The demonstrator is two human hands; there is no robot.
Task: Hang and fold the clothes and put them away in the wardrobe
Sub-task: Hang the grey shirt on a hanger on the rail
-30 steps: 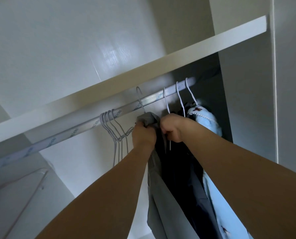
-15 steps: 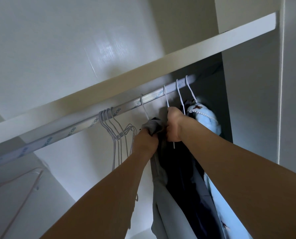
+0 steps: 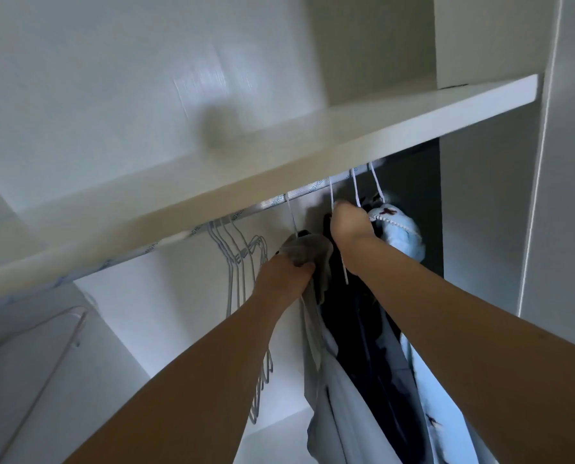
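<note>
The grey garment (image 3: 308, 252), now hooked on the rail (image 3: 279, 200), is bunched in the left hand (image 3: 284, 276); the right hand (image 3: 349, 226) has risen, pinching the dark garment's (image 3: 356, 316) hanger neck.

There is only one view, taken from the person's head, so nothing is shared with a second camera. It looks forward and tilts upward into the open wardrobe, catching the white shelf (image 3: 313, 142) from just below and the hanging rail (image 3: 279, 204) tucked behind its front edge. The lens is wide and close: both forearms stretch from the bottom corners toward the middle, and the hanging clothes (image 3: 356, 346) fill the lower centre. The wardrobe's right side panel (image 3: 567, 195) runs up the right edge.
</note>
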